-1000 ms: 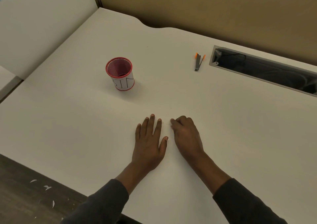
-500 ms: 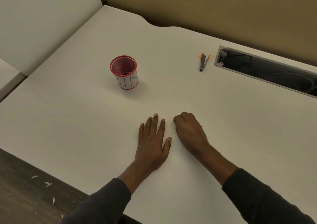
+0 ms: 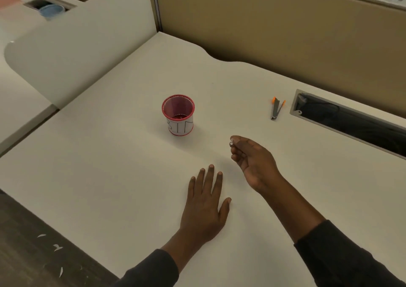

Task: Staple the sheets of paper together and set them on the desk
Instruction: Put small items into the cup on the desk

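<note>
My left hand (image 3: 204, 205) lies flat, fingers spread, on the white desk (image 3: 105, 154). I cannot tell white sheets of paper apart from the desk top under it. My right hand (image 3: 252, 159) hovers above the desk to the right, palm turned left, and pinches a tiny white bit (image 3: 231, 143) between thumb and forefinger. A small grey stapler with orange tips (image 3: 276, 109) lies farther back on the right, apart from both hands.
A red mesh cup labelled BIN (image 3: 178, 115) stands upright behind my left hand. A cable slot (image 3: 351, 124) opens in the desk at the right. Tan partition walls close the back. Paper scraps (image 3: 57, 247) lie on the dark floor at the left.
My right hand has lifted off the desk and turned, now pinching a tiny white bit. My left hand stays flat. The view has tilted up.
</note>
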Tool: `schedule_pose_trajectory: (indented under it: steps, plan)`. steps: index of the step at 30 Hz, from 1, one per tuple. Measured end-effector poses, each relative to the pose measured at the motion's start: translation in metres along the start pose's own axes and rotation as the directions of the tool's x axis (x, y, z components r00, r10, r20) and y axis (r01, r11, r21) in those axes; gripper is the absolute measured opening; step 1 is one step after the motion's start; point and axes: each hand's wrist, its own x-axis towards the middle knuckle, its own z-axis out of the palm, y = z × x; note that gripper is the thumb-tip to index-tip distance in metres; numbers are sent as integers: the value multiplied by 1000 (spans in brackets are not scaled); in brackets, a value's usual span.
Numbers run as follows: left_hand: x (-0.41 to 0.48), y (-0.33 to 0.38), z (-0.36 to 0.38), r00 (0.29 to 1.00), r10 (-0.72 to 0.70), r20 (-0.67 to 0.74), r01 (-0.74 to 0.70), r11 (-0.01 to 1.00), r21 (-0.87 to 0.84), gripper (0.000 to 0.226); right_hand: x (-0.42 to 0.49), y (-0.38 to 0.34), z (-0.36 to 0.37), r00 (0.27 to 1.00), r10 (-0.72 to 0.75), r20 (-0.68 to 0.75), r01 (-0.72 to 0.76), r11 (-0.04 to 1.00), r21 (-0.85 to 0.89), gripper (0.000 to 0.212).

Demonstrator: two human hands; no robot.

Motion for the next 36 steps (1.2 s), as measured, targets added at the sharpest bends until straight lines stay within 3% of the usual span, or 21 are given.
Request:
schedule_pose_trajectory:
  steps: [5, 7, 9, 10, 12, 14, 17, 19, 29, 36]
  plan:
    - [-1, 2, -2, 1000, 8, -13, -9, 1000, -24, 69, 32, -43, 77, 981, -90, 173, 108, 989, -99, 9]
    - [-1, 1, -2, 1000, 0, -15, -1, 1000, -21, 69, 45, -54, 106, 967, -122, 221, 172, 959, -223, 8]
    - [-1, 2, -3, 1000, -7, -12, 7, 999, -48, 68, 59, -58, 129, 950, -187, 250, 280, 866, -414, 9]
    - [0, 2, -5, 1000, -9, 2, 9, 997, -71, 68, 65, -58, 138, 932, -236, 275, 352, 765, -539, 10]
    - [0, 2, -7, 999, -10, 40, 14, 994, -109, 68, 76, -55, 153, 881, -304, 362, 468, 455, -758, 13]
    - [1, 2, -6, 1000, 0, 18, 2, 996, -91, 68, 86, -53, 159, 846, -281, 453, 509, 172, -844, 17]
    - [1, 0, 1, 1000, -2, -5, 2, 999, -46, 67, 97, -49, 163, 839, -165, 519, 508, -107, -855, 21]
    - [0, 0, 3, 1000, 4, -23, -4, 1000, -18, 67, 100, -48, 163, 827, -120, 549, 518, -219, -827, 24]
    - [-1, 3, -2, 1000, -2, -27, 1, 1000, -28, 64, 95, -51, 168, 787, -156, 597, 545, -281, -790, 19]
    - [-1, 3, -2, 1000, -2, -15, 1, 999, -32, 65, 86, -46, 169, 756, -107, 645, 559, -407, -723, 24]
